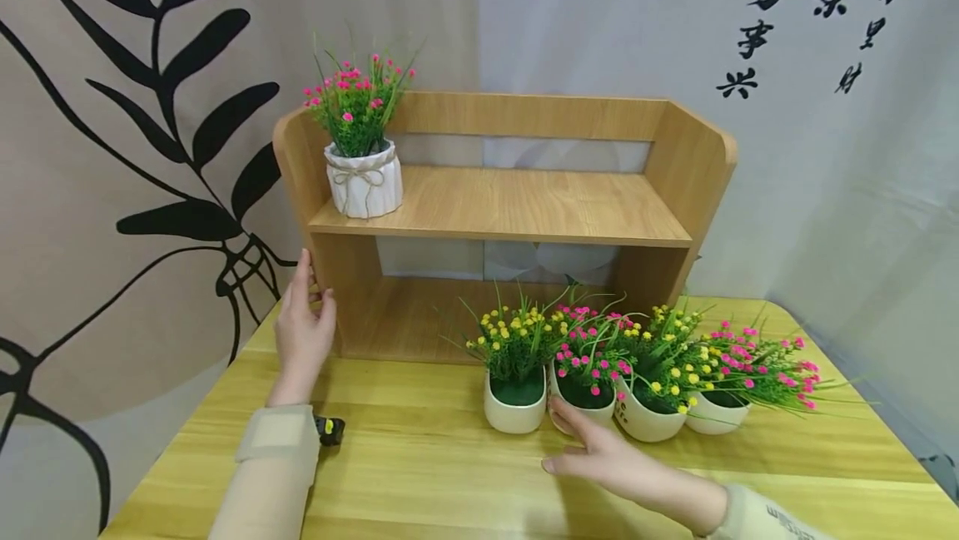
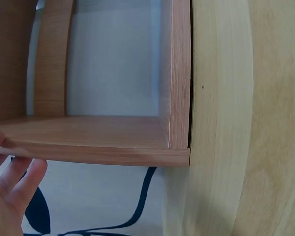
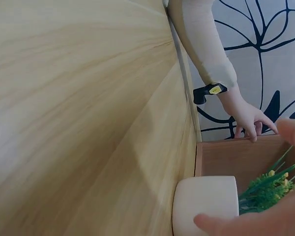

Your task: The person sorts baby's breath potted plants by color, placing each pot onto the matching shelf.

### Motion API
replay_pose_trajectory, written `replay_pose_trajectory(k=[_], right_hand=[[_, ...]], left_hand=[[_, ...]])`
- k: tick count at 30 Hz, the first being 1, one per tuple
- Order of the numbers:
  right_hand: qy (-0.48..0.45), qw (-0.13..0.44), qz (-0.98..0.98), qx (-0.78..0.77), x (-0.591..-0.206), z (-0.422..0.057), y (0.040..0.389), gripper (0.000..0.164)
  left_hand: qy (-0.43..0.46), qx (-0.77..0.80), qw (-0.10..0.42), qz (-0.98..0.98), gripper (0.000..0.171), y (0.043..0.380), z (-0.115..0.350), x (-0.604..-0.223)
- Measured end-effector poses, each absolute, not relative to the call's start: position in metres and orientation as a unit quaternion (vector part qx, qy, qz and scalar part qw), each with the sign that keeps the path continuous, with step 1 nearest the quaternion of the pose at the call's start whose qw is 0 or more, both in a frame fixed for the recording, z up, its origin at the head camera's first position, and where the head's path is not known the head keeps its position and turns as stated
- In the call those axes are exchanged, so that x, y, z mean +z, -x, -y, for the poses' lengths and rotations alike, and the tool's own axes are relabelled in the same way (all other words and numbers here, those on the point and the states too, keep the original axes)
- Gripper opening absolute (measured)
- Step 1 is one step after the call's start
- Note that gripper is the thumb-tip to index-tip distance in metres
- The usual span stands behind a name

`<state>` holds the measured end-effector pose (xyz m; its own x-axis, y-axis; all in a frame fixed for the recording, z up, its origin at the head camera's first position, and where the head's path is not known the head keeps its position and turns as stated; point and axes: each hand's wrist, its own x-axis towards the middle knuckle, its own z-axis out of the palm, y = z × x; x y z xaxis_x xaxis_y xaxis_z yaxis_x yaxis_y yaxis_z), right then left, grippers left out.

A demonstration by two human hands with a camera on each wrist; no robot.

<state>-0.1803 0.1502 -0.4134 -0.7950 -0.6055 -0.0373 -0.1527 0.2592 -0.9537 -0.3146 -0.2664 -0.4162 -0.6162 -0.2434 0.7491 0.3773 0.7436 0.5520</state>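
My left hand (image 1: 303, 336) grips the left side panel of a two-tier wooden shelf (image 1: 487, 228). In the left wrist view its thumb lies over the panel's front edge and its fingers are against the outer face. My right hand (image 1: 603, 453) is at the row of potted flowers, fingers spread, its index finger at the front of a white pot with pink flowers (image 1: 588, 357). Whether that finger touches the pot I cannot tell. Just left of it stands a white pot with yellow flowers (image 1: 515, 403).
To the right stand another yellow-flowered pot (image 1: 652, 419) and a pink-flowered pot (image 1: 718, 415), close together. A pink-flowered plant in a white pot with a string bow (image 1: 365, 182) sits at the upper tier's left end. The wooden table (image 1: 419, 473) ends near the curtain.
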Motion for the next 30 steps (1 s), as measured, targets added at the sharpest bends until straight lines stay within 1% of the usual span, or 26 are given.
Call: replay_pose_trajectory(k=[3, 9, 16, 22, 26, 30], right_hand=[[0.228, 0.195, -0.771, -0.562, -0.414, -0.144, 0.182, 0.092], [0.189, 0.158, -0.781, -0.574, -0.417, -0.129, 0.187, 0.098], [0.134, 0.118, -0.775, -0.606, -0.425, -0.106, 0.200, 0.109], [0.108, 0.080, -0.789, -0.599, -0.438, -0.090, 0.216, 0.114], [0.096, 0.065, -0.808, -0.578, -0.449, -0.084, 0.227, 0.114], [0.102, 0.064, -0.806, -0.580, -0.457, -0.080, 0.236, 0.110]], left_hand=[[0.038, -0.354, 0.438, 0.825, 0.076, 0.315, 0.265, -0.416], [0.041, -0.359, 0.439, 0.823, 0.076, 0.317, 0.263, -0.416], [0.041, -0.363, 0.441, 0.820, 0.076, 0.318, 0.264, -0.416], [0.039, -0.359, 0.447, 0.818, 0.076, 0.316, 0.265, -0.421], [0.045, -0.349, 0.457, 0.817, 0.075, 0.317, 0.266, -0.422], [0.048, -0.345, 0.460, 0.817, 0.075, 0.318, 0.266, -0.422]])
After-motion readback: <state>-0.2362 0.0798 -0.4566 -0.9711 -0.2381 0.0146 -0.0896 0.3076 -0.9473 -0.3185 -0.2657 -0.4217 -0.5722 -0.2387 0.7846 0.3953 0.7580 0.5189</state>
